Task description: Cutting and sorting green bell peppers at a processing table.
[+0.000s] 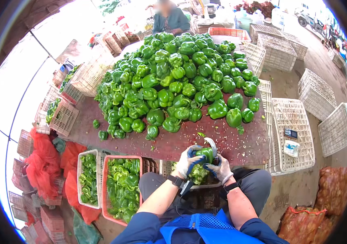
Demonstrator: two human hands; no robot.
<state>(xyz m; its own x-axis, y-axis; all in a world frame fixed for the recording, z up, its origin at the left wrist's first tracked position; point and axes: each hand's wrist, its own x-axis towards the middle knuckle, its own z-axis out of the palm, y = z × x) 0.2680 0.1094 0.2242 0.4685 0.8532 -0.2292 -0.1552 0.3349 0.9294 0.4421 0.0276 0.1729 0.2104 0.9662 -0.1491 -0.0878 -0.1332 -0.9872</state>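
Observation:
My left hand [189, 160], in a white and blue coated glove, grips a green bell pepper [205, 154] above the front edge of the reddish tabletop [173, 146]. My right hand [221, 169], gloved alike, is closed on a tool with a curved metal blade [212, 146], whose handle is hidden in the palm; the blade arcs around the pepper's right side. Below both hands, between my knees, a crate holds pale green pepper pieces [198, 174]. A large heap of green bell peppers [173, 82] covers much of the tabletop beyond.
At my left stand a red crate [141, 183] and a white crate [100, 183], both holding green peppers. A phone [290, 133] lies on a white crate [301, 152] at right. Onion-like produce fills mesh sacks [301, 224]. Across the table sits a person [172, 21].

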